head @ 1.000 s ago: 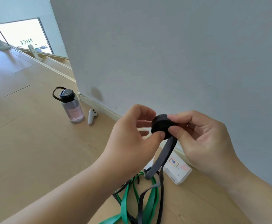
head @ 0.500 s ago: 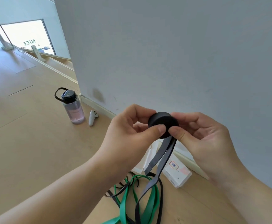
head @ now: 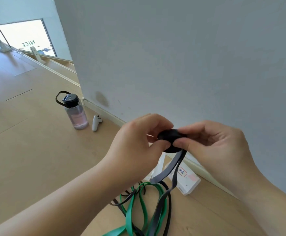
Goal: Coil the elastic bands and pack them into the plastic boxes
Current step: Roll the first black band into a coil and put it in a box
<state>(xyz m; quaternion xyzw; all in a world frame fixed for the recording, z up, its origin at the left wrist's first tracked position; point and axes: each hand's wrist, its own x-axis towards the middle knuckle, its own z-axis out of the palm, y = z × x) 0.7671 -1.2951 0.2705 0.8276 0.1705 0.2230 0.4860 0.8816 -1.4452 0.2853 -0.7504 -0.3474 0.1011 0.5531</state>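
**Hands and coil.** Both forearms enter from the lower edge and meet at centre frame. The left hand point(head: 135, 147) and the right hand point(head: 215, 150) grasp one black coil point(head: 168, 135) of elastic band, held in the air above the floor. Each hand pinches the coil between the thumb and the curled fingers, the left from the left side and the right from the right side. The thumb tips sit close together on the near face of the coil.

**Loose end.** An uncoiled tail point(head: 169, 167) of the same band hangs from the underside of the coil. It runs down and to the left, then drops to the floor.

**Floor, below the hands.** The tail joins a loose tangle on the wooden floor point(head: 28, 159). The tangle contains a green band point(head: 130, 217) in long loops and thinner dark bands point(head: 127, 199) lying across it.

**Box.** A white plastic box point(head: 192, 182) with a small label lies on the floor just beyond the tangle, against the skirting board point(head: 206, 172). The hanging tail crosses in front of it. Its contents cannot be determined.

**Farther left.** A white handheld controller point(head: 96, 122) lies on the floor near the wall corner. A clear water bottle point(head: 76, 114) with a black cap and carry loop stands upright just beside it.

**Background.** A plain grey wall point(head: 189, 57) fills the upper right. A bright glass panel point(head: 24, 38) with mirrored lettering stands at far left.
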